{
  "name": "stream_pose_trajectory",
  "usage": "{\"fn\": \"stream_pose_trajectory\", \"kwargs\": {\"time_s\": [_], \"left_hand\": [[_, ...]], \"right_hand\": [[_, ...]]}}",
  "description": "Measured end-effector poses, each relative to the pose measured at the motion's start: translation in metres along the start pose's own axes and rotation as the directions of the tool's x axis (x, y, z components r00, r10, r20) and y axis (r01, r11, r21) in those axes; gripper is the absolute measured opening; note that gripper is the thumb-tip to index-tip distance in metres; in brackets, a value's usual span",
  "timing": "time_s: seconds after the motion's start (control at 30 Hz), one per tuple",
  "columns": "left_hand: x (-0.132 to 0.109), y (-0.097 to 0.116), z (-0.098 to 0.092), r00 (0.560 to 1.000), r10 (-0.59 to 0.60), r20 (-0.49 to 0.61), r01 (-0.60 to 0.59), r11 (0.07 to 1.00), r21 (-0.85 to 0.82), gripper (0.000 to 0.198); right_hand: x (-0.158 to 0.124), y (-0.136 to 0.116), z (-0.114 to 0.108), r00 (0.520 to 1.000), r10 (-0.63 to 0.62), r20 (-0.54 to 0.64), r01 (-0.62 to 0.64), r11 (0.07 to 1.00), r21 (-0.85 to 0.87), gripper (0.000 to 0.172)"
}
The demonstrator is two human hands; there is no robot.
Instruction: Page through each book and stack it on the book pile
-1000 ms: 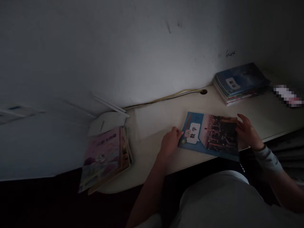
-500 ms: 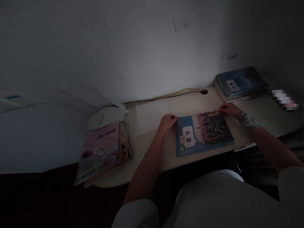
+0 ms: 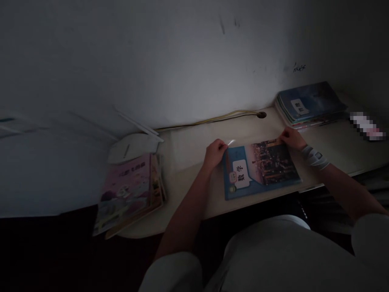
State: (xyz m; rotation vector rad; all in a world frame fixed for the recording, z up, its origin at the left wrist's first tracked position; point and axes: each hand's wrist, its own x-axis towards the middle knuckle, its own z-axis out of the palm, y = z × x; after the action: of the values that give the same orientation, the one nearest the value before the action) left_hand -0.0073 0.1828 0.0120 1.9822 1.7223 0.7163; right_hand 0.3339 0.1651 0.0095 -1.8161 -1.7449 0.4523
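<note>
Left hand [image 3: 216, 153] and right hand [image 3: 293, 138] pinch far corners of a blue, cityscape-covered book [image 3: 258, 168].

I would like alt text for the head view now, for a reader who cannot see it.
A person's left hand and right hand hold a blue book by its far corners on a pale desk. A stack of books lies at right by the wall; a pink-topped pile at the desk's left end.

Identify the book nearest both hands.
The city-photo book, with the left hand and right hand at its far corners; others lie in the left pile and right pile.
</note>
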Motion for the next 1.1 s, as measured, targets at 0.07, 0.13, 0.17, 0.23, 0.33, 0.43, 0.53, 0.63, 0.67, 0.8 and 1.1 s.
{"fn": "stream_pose_trajectory", "kwargs": {"time_s": [0.07,0.13,0.17,0.23,0.33,0.43,0.53,0.63,0.67,0.8,1.1], "left_hand": [[0.0,0.003,0.001,1.0,-0.015,-0.01,0.016,0.999,0.036,0.009],[0.001,0.006,0.001,0.999,-0.029,-0.027,0.031,0.998,0.057,0.008],[0.001,0.007,0.002,0.999,-0.034,-0.038,0.037,0.997,0.063,0.008],[0.001,0.009,0.002,0.998,-0.033,-0.044,0.037,0.996,0.08,0.009],[-0.002,0.012,0.004,1.0,-0.019,-0.011,0.02,0.988,0.156,0.012],[-0.008,0.018,0.007,0.999,0.001,0.037,-0.012,0.957,0.291,0.017],[-0.014,0.023,0.012,0.998,-0.001,0.061,-0.025,0.908,0.418,0.023],[-0.02,0.027,0.016,1.0,0.027,0.015,-0.031,0.864,0.502,0.032],[-0.021,0.028,0.016,0.999,0.048,-0.004,-0.039,0.856,0.516,0.035],[-0.025,0.038,0.008,0.985,0.169,-0.015,-0.136,0.84,0.525,0.043],[-0.096,0.094,0.027,0.899,0.301,0.319,-0.418,0.81,0.412,0.049]], "right_hand": [[0.002,0.0,0.004,1.0,-0.004,-0.026,0.003,0.999,-0.037,0.01],[0.004,-0.001,0.009,0.999,-0.004,-0.049,0.001,0.998,-0.067,0.008],[0.004,-0.001,0.011,0.999,-0.006,-0.054,0.002,0.997,-0.083,0.007],[0.004,-0.001,0.014,0.998,-0.027,-0.054,0.02,0.992,-0.124,0.004],[0.001,-0.003,0.018,0.992,-0.117,-0.049,0.106,0.976,-0.191,0.007],[-0.003,-0.005,0.022,0.981,-0.189,-0.044,0.173,0.954,-0.243,0.016],[-0.006,-0.007,0.025,0.977,-0.208,-0.053,0.187,0.946,-0.264,0.022],[-0.007,-0.004,0.026,0.967,-0.223,-0.12,0.187,0.948,-0.256,0.03],[-0.006,-0.003,0.026,0.963,-0.233,-0.137,0.194,0.949,-0.248,0.032],[-0.002,-0.006,0.016,0.972,-0.216,-0.087,0.186,0.945,-0.268,0.035],[-0.091,-0.081,0.019,0.782,-0.566,0.261,0.622,0.686,-0.378,0.045]]}}
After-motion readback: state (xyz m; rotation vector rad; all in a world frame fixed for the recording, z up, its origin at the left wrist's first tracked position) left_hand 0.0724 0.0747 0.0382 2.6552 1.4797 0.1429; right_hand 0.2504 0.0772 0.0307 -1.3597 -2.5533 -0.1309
